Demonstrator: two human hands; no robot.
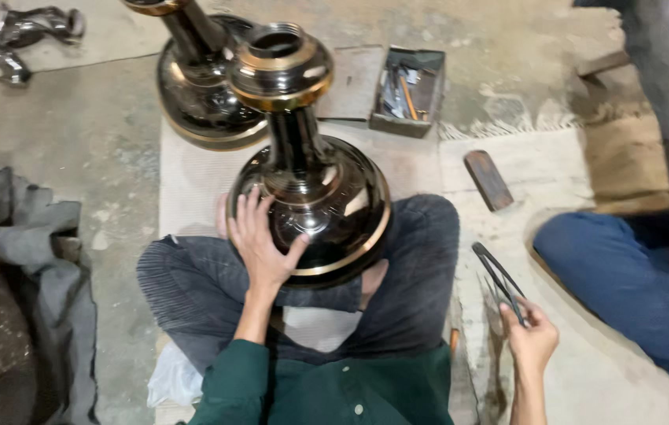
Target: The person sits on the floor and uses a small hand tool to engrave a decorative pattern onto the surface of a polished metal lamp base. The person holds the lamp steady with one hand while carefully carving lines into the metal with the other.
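I am noting the left hand [262, 242] lying open, fingers spread flat against the bulbous body of the dark metal vase [311, 197], bracing it rather than gripping it. The right hand [531, 340] is closing around a pair of thin dark tongs [498, 279], held out to the side, well apart from the vase.

The vase is resting in the lap, between the crossed legs in dark trousers [421, 252]. Its long axis is running from the round belly up through the narrow neck to the flared, brass-banded mouth [279, 67]; the mouth is pointing away from the person, tilting toward the top of the view.

In my judgement the steadying step is in hand: vessel is being held, tool not yet applied. The next move is calling for bringing the tongs across while the left hand is keeping the belly from rolling.

Beyond are sitting a second similar vase [200, 86], an open tool box [409, 90] and a wooden block [488, 179] on the floor mat [193, 181].
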